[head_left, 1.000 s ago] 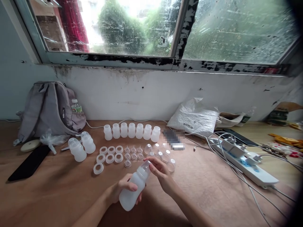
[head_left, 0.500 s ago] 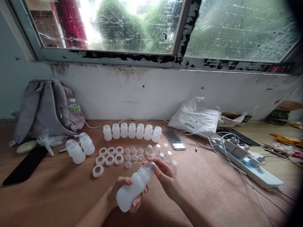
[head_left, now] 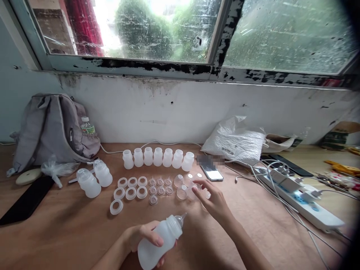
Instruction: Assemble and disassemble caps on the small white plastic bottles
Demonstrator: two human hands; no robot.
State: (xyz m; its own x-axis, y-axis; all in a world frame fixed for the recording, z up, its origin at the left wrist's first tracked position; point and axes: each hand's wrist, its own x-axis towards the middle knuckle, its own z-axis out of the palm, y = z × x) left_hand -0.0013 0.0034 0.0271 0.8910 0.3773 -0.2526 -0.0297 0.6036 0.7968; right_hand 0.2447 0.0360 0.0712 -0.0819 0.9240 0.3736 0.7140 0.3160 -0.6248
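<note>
My left hand (head_left: 149, 236) is wrapped round a frosted white baby bottle (head_left: 157, 243), tilted with its top to the upper right. A clear nipple (head_left: 180, 218) sticks out of the bottle's ringed top. My right hand (head_left: 209, 197) reaches over a group of clear domed caps (head_left: 181, 193), thumb and fingers apart. Its fingertips are close to the caps; whether they touch one is unclear. Left of the caps lie several clear nipples (head_left: 161, 191) and several white collar rings (head_left: 131, 193). Behind them several open frosted bottles (head_left: 158, 157) stand in a row.
Two capped bottles (head_left: 88, 183) stand to the left, near a grey backpack (head_left: 50, 127) and a black flat case (head_left: 26, 200). At the right are a phone (head_left: 212, 173), a silvery plastic bag (head_left: 236, 140) and a power strip (head_left: 306, 204) with trailing cables.
My right hand has left the bottle's top and moved up and right to the caps. The clear cover seen over the top is gone, baring the nipple. The bottle has dropped slightly.
</note>
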